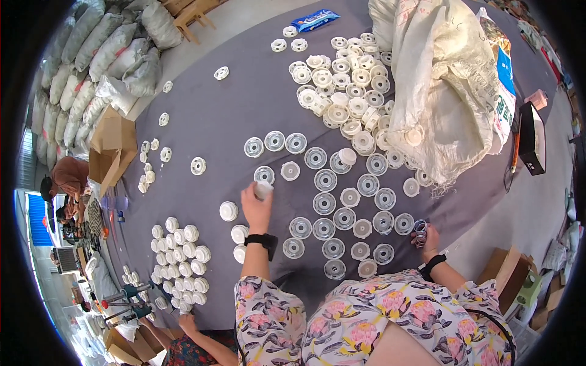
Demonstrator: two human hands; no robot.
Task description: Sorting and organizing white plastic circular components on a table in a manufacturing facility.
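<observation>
My left hand (256,206) is closed on a small white round plastic piece (264,190), just below a translucent ringed disc (264,174). In my right hand (431,240), at the right end of the disc rows, are several thin shiny rings (419,229), perhaps metal or clear plastic. Between the hands, ringed discs (324,204) lie spread out singly, among them some smaller white scalloped pieces (350,197). One disc carries a white cap (347,156) at its upper right. Left of my left wrist sit stacked white round pieces (228,211).
A big heap of white wheel-like parts (342,79) lies at the far side, against a woven sack (442,85). Grouped white pieces (180,259) stand at lower left, near a co-worker's hand (187,322) and a metal hand-operated device (129,293). A black box (532,139) sits far right.
</observation>
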